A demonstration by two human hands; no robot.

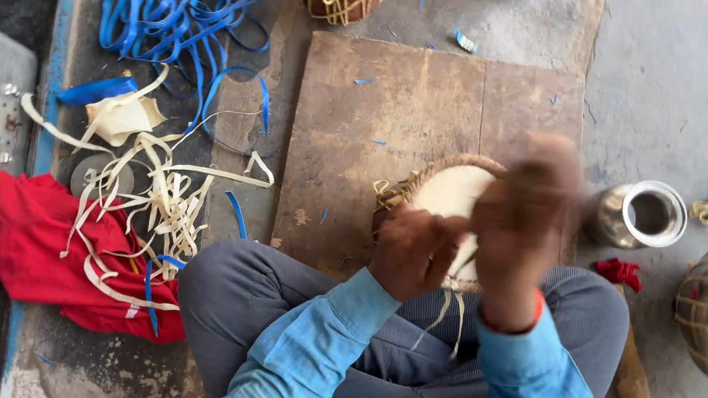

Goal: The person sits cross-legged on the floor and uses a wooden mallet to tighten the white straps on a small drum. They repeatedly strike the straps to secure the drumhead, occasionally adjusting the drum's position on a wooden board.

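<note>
At centre frame the left hand gripped the near rim of a small drum resting in the person's lap over a wooden board. The right hand was blurred; whether its fingers were closed on a pale strip could not be told. The work would likely go best with the drum braced firmly and each lace pulled evenly. The drum's body was hidden. A steel pot stood at right.
</note>
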